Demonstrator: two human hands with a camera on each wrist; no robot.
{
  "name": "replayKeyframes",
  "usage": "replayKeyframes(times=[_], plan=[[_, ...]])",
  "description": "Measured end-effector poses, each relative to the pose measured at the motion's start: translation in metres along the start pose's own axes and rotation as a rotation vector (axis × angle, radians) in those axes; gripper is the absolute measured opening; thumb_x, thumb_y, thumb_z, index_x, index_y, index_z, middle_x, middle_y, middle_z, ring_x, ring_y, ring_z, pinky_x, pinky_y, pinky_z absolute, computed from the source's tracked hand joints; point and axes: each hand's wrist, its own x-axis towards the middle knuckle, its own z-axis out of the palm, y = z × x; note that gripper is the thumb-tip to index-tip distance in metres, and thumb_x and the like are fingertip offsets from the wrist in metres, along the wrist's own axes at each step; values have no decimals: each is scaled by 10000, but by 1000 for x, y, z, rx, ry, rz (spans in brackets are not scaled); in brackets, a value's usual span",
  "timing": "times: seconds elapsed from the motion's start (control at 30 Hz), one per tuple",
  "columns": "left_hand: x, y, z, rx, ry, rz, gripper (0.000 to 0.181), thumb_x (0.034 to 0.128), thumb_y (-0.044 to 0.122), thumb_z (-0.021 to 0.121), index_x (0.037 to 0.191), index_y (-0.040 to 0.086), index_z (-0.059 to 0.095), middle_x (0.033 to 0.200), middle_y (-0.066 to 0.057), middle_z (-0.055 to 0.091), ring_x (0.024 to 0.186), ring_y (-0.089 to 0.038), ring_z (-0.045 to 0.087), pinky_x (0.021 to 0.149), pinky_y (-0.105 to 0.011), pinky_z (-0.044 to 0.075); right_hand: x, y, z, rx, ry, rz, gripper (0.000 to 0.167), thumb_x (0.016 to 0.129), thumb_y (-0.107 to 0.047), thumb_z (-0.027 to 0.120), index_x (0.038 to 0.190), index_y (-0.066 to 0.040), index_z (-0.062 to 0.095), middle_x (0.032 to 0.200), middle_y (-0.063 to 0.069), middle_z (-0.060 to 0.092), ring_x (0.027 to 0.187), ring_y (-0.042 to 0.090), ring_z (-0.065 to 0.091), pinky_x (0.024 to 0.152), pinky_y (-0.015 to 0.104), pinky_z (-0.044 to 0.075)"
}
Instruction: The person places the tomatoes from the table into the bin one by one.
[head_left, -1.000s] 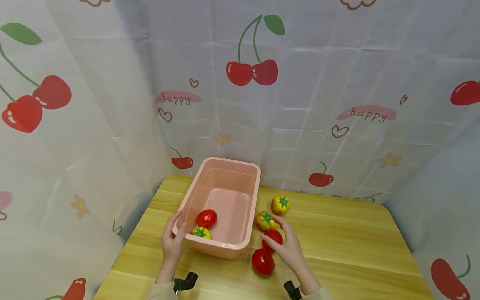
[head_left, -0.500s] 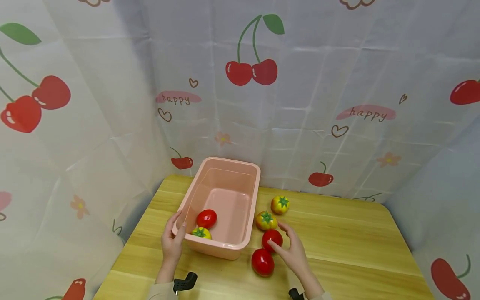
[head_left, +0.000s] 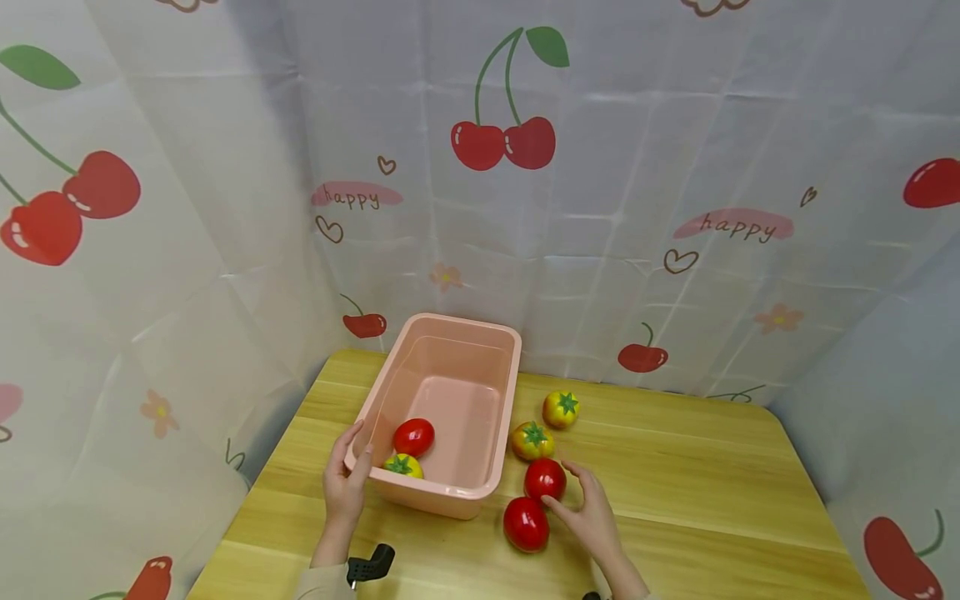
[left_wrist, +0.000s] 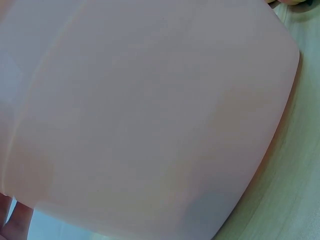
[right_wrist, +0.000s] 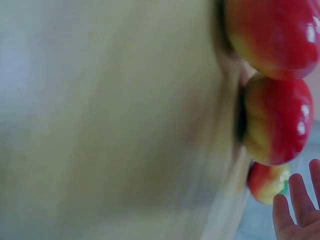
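Left hand [head_left: 345, 483] has the pink plastic bin [head_left: 431, 502] by its near-left corner – thumb at the rim, fingers on the outer left side, gap between them only as wide as the bin edge. Bin sits upright on the wood-grain table [head_left: 697, 475]. Inside, at the near-left end, I see a glossy red tomato-like fruit [head_left: 413, 437] and, right by it, a yellow one with a green star-shaped calyx [head_left: 403, 466].

Right hand [head_left: 591, 512] is just beside the upper red fruit [head_left: 545, 478], right of the bin. Thumb and fingers well apart, slightly bent, nothing in grasp – thumb tip is at the fruit's near side, can't tell if it touches.

Lower red fruit [head_left: 526, 525] lies nearer the person, touching the upper one or almost. Beyond the upper one: a yellow-orange fruit [head_left: 532, 441], then another farther back [head_left: 561, 409], both with green calyxes facing up.

Cherry-print curtain [head_left: 615, 167] behind the table. Black wrist mount [head_left: 371, 563] on the left arm, pale sleeve [head_left: 324, 585] below it.
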Motion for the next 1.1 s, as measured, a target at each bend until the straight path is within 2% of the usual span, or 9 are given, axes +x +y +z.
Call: replayKeyframes(times=[0.23,0.4,0.7,1.1], plan=[[0,-1,0,12,-3,20,369,882,-83,536,1246,-132,498,1278,-307,489,1115,-90,504,900,-123,409,-8,18,7,-1,7,-14,620,699,-174,832,1225,2,554,1200,168,574,1125,364,509,938,534,411],[0,-1,0,8,-8,24,366,884,-84,533,1244,-137,495,1281,-311,482,1122,-96,499,905,-125,407,-11,29,11,-3,-10,21,646,698,-210,835,1237,-9,542,1215,169,560,1117,355,516,945,524,410],[0,-1,0,2,-10,26,364,886,-84,530,1243,-142,492,1282,-311,480,1123,-134,499,900,-123,410,-5,31,11,47,-55,84,722,722,-209,818,1309,14,461,1301,212,493,1180,380,462,992,524,370],[0,-1,-1,17,-4,23,359,886,-74,535,1240,-129,503,1280,-303,486,1129,-80,484,904,-115,402,7,32,17,65,-88,77,815,703,-238,833,1358,-4,407,1334,192,466,1215,358,440,1031,524,326]])
